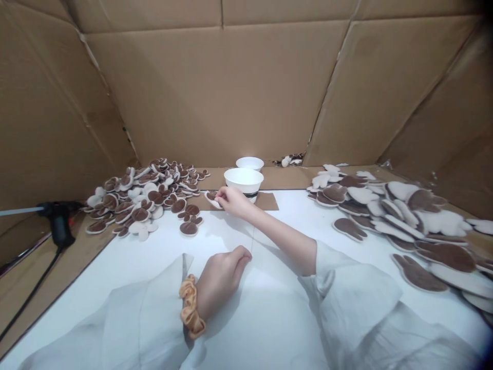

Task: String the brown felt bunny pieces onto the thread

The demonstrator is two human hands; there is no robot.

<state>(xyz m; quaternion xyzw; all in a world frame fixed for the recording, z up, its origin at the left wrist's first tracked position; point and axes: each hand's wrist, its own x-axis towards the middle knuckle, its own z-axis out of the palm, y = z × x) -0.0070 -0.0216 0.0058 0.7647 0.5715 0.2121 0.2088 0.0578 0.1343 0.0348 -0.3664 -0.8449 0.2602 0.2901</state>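
My right hand (233, 202) reaches across the white table, thumb and fingers pinched at the edge of a small brown-and-white plush piece (212, 199). That piece is over a flat cardboard strip (269, 201), just left of a white bowl (244, 178). Nearer to me, my left hand (224, 277) rests closed over the tabletop, with an orange scrunchie (190, 308) round its wrist. Its fingertips are pressed together, and I cannot make out anything between them. A faint thin line runs upward from them; whether it is thread or a table seam is unclear.
Many small rabbit-head-shaped plush pieces (144, 200) are heaped at the left. Larger brown-and-white plush pieces (416, 221) spread over the right side. A second white bowl (250, 163) stands behind the first. A black glue gun (59, 223) with a cord sits far left. Cardboard walls (215, 97) enclose the table.
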